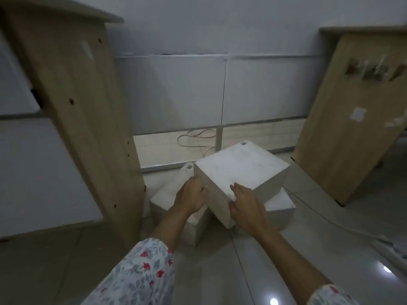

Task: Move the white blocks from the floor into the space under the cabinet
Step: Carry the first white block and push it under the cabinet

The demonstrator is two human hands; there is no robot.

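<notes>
Top white block (240, 170) sits tilted on a pile of other white blocks (167, 200) on the floor (308, 249), between two wooden cabinet panels (72, 111), just in front of the gap under the white cabinet (176, 91). Left hand (191, 198) presses its fingers against the block's left side face, near the top edge. Right hand (246, 201) lies over the near corner, fingers spread on the top face, thumb on the near side. Both grips are flat presses, fingers not curled round anything (no handle or lip visible). Block looks rigid, smooth-faced, probably foam or plaster, weight unclear; smooth faces may slip, so squeeze opposite side faces low or get fingers under the bottom edge. A cable (193, 139) lies on the floor under the cabinet and may snag.
</notes>
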